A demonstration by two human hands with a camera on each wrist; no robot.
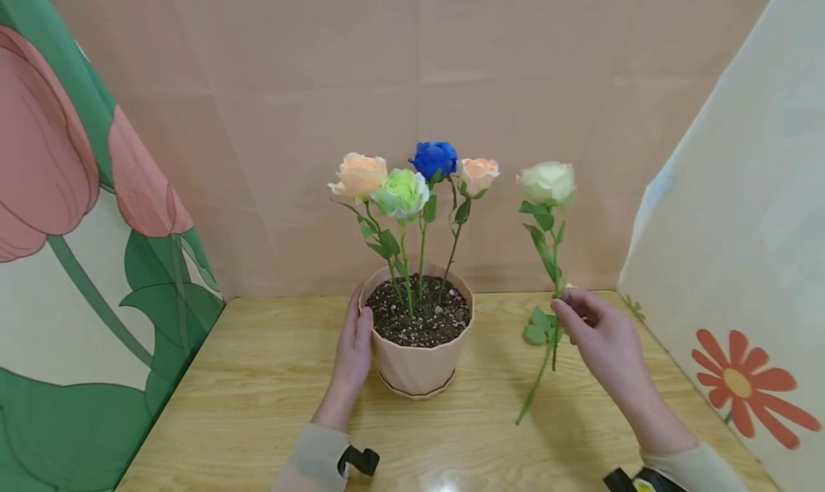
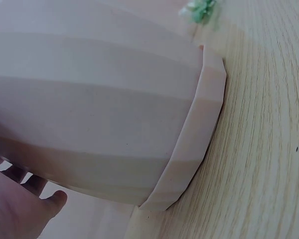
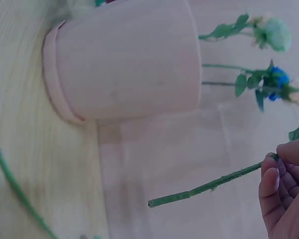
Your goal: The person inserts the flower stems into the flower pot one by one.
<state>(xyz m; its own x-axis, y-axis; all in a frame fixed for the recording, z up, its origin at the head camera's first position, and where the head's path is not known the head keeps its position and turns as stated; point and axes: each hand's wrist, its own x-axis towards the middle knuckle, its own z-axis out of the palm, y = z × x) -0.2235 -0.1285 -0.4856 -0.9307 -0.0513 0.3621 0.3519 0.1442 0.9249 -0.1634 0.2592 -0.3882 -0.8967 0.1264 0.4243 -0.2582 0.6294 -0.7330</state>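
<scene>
My left hand (image 1: 354,340) rests against the left side of the pale pink flowerpot (image 1: 415,369), its fingers along the outside near the rim. In the left wrist view that hand (image 2: 17,204) touches the pot's wall (image 2: 99,109). From the dark soil (image 1: 419,327) stand a blue rose (image 1: 435,160), a green-white rose (image 1: 401,193) and two peach roses (image 1: 359,175). Right of the pot, my right hand (image 1: 606,338) pinches the stem of an upright white rose (image 1: 548,182). In the right wrist view, the cut stem (image 3: 189,193) extends below the fingers.
Another green stem (image 1: 531,395) with leaves (image 1: 540,327) lies on the wooden table (image 1: 258,392) behind the right hand; its upper part is mostly hidden. The pot stands in a matching saucer (image 1: 415,394). A pink backdrop (image 1: 290,119) rises behind, with printed flower panels at both sides.
</scene>
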